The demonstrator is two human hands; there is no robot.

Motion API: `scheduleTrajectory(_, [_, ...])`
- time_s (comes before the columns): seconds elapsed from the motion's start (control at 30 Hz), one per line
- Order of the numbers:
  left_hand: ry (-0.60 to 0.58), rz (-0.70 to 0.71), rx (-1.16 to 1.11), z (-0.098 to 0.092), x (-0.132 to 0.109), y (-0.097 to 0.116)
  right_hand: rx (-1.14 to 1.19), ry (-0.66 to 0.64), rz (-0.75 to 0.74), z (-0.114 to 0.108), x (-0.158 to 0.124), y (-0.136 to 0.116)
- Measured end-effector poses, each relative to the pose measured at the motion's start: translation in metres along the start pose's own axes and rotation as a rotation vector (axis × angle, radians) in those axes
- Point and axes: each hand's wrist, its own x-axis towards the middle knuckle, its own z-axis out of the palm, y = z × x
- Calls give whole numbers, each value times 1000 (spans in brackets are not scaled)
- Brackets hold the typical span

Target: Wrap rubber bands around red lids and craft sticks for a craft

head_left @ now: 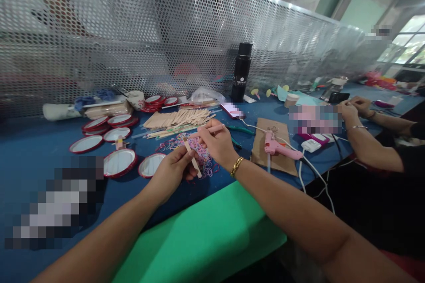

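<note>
My left hand, fingers closed, pinches a wooden craft stick that slants down to the right. Held like a writing tool in my right hand is a slim pink pen. Its left end lies close to the stick's upper end; I cannot tell whether they touch. A gold bracelet circles my right wrist. Beneath both hands lies a pile of small coloured rubber bands. Just behind them spreads a heap of craft sticks.
Red-rimmed round lids sit at the left. To the right, a pink glue gun rests on cardboard, its cords trailing over the table edge. A black bottle stands before the perforated metal screen. Another person's hands work farther right.
</note>
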Motion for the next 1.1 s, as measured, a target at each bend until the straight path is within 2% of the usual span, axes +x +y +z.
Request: scheduleTrajectory(1.1, [-1, 2, -13, 0, 1, -1, -48, -1, -15, -1, 1, 2])
